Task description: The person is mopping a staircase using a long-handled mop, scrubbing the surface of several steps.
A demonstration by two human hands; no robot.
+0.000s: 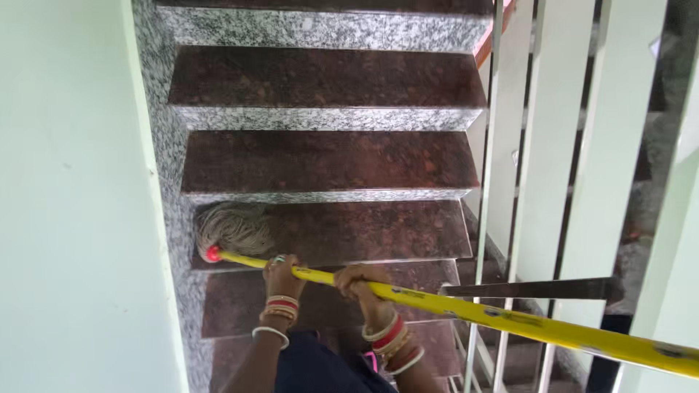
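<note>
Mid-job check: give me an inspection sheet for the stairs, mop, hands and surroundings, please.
Surface: dark reddish stone stair treads with speckled grey risers.
Job's things: string mop head on a tread by the left wall; yellow mop handle runs off lower right.
Clutter: nothing seen.
Hands: left hand and right hand both grip the handle; bangles on both wrists.
Cables: nothing seen.
Surroundings: pale green wall left; metal railing right.
</note>
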